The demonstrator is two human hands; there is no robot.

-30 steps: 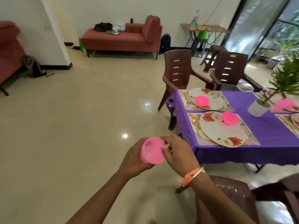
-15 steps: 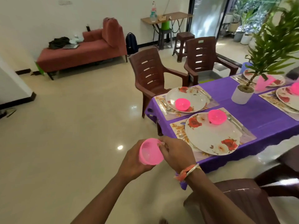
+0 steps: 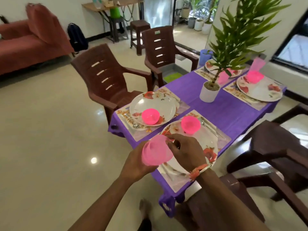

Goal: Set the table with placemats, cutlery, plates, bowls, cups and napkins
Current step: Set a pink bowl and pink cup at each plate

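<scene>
Cup [image 3: 155,153] gripped sideways in left hand [image 3: 133,162], right hand [image 3: 186,151] pinching its rim, both just above near plate [image 3: 206,139] on table [image 3: 233,114]

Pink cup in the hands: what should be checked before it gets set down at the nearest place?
1. Grip on the pink translucent plastic cup: ok, left hand wraps it, right hand pinches its rim.
2. One cup or a stack: cannot tell.
3. Nearest place, by the white floral plate, lacks a cup: ok.
4. Seated on that plate, the bright pink plastic bowl: ok.
5. Bare room on the floral placemat: ok, right of the metal cutlery.
</scene>
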